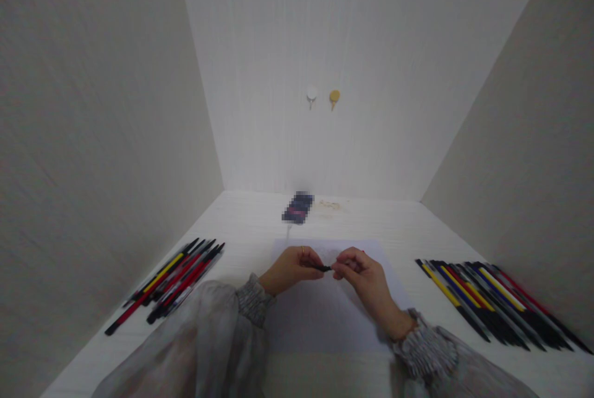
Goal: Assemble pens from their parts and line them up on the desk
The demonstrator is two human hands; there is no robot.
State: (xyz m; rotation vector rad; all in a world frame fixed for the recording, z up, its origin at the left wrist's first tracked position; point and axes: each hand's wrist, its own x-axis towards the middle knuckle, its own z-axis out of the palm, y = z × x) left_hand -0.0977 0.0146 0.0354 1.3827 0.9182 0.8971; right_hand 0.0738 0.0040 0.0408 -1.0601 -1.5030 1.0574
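1. Black piece (323,268): one, small and slim; is pointing towards 3 o'clock, bridging the gap between the two hands above the paper (325,330); its full length is hiding in the fingers
2. Left hand (290,268): is grasping the piece between thumb and fingers, the 9 o'clock end disappearing into the grip; a ring (303,250) is showing on one finger
3. Right hand (364,271): is bunching thumb and fingertips, pinching at the piece's 3 o'clock tip; whether a second part is hiding inside them, cannot tell
4. Handling, as judged: the piece is looking like hard plastic, stiff and very light; its surface is probably being smooth, hence a little slippery, and its narrow shape is inviting rolling; the fine tip is seeming the most fragile portion
5. Hold, as judged: the thicker body towards 9 o'clock is offering the surer purchase; the tip is giving little surface, so is suiting a light pinch in line with the length
6. Left pens (160,274): a loose bundle, mostly black and red, one yellow; are lying at 9 o'clock from the hands, slanting towards 1 o'clock
7. Right pens (443,286): a row of mixed colours; are lying at 4 o'clock, slanting from 10 to 4
8. Blurred item (297,207): is resting on the table (245,218) at 11 o'clock, beyond the paper
9. Hooks, two (335,96): are hanging on the far wall at 12 o'clock
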